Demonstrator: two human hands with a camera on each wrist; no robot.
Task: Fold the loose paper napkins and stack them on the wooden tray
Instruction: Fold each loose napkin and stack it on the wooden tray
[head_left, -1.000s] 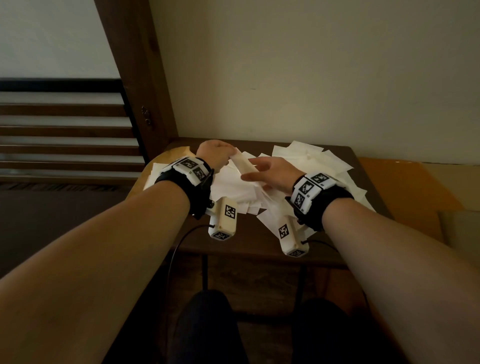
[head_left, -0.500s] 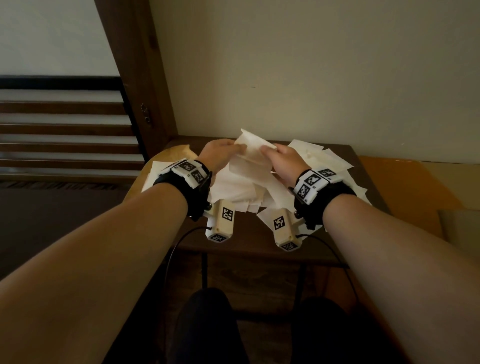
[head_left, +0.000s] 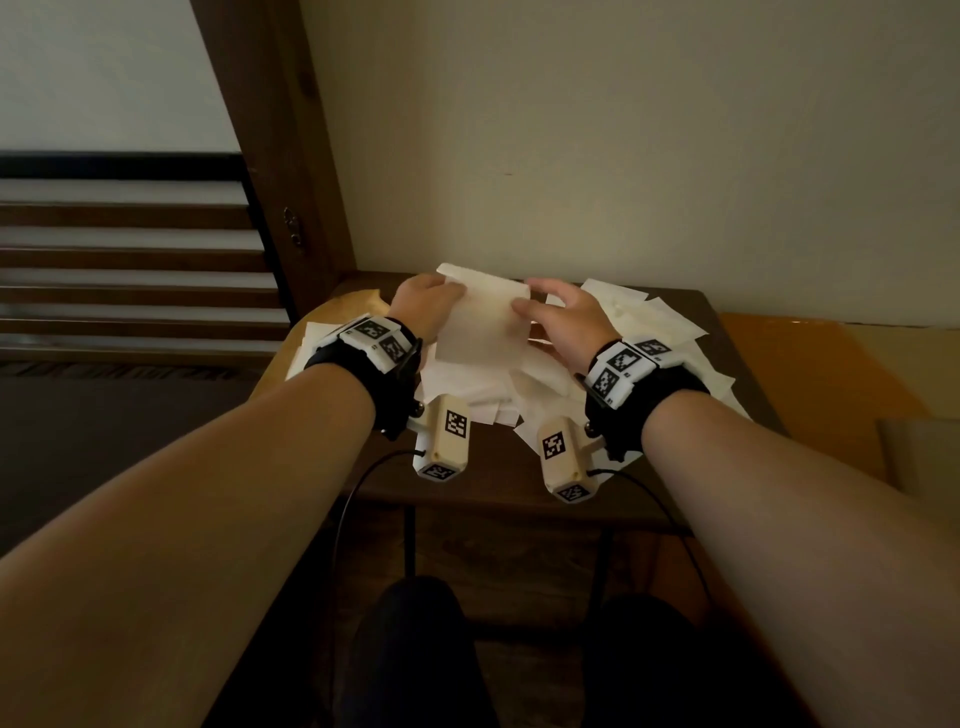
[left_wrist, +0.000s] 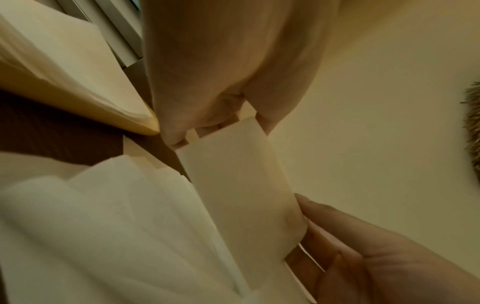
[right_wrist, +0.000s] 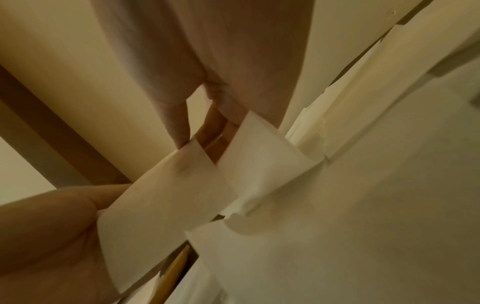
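Observation:
A white paper napkin (head_left: 480, 322) is held up flat between both hands, above the loose napkin pile (head_left: 649, 327). My left hand (head_left: 441, 301) pinches its left edge and my right hand (head_left: 527, 299) pinches its right edge. In the left wrist view, the left hand (left_wrist: 215, 127) grips the napkin (left_wrist: 241, 185) at its top end. In the right wrist view, the thumb and fingers of the right hand (right_wrist: 207, 131) clamp the napkin (right_wrist: 168, 195). The wooden tray (head_left: 358, 306) lies at the table's left, with folded napkins (head_left: 311, 338) on it, partly hidden by my left wrist.
The dark wooden table (head_left: 493, 467) stands against a cream wall, with bare surface along its front edge. A brown door frame (head_left: 291, 182) rises at the left. An orange surface (head_left: 810, 364) lies to the right. My knees are below the table edge.
The napkin came up off the pile and was opened out flat. My hands moved apart to its two edges and a little higher.

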